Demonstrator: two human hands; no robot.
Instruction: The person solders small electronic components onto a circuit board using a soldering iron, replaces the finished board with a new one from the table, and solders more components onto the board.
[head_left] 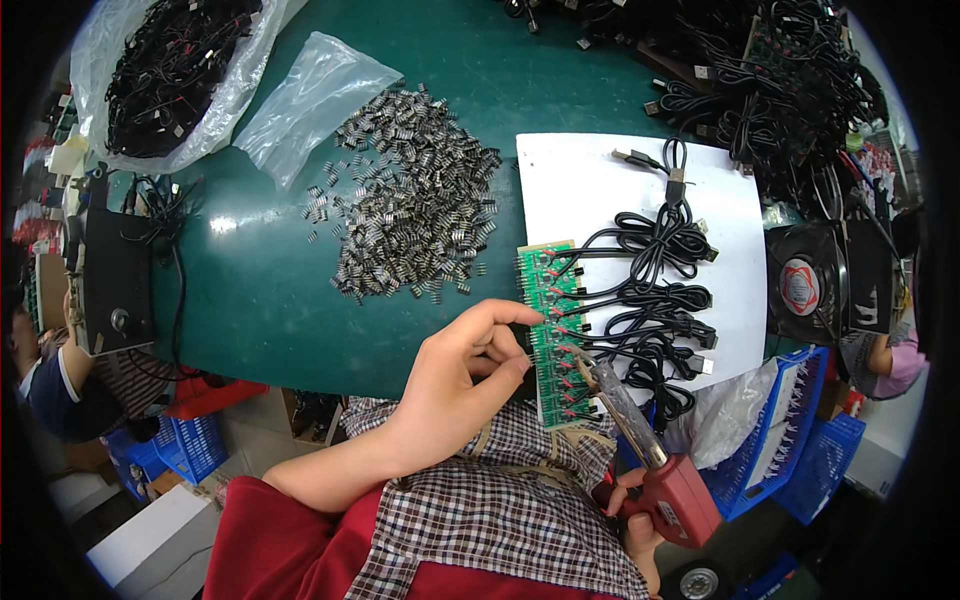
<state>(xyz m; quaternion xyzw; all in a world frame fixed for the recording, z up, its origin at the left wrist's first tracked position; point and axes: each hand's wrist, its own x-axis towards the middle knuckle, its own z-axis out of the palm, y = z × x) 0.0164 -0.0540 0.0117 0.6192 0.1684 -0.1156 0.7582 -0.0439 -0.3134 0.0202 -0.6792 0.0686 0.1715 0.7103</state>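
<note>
A strip of green circuit boards lies along the table's near edge, with coiled black USB cables running off to its right and red wire ends on it. My left hand is at the strip's left side, index fingertip at the board's pin edge. Its thumb is apart from the index finger and the other fingers are curled; I see nothing held. My right hand, partly hidden, is closed round the handle of a red soldering gun. The gun's metal tip points at the board's right side, close to the wire joints.
Left of the boards is a heap of small metal pin connectors. A white sheet lies under the cables. Farther out are a bag of black cables, a cable pile, a black fan and a blue crate.
</note>
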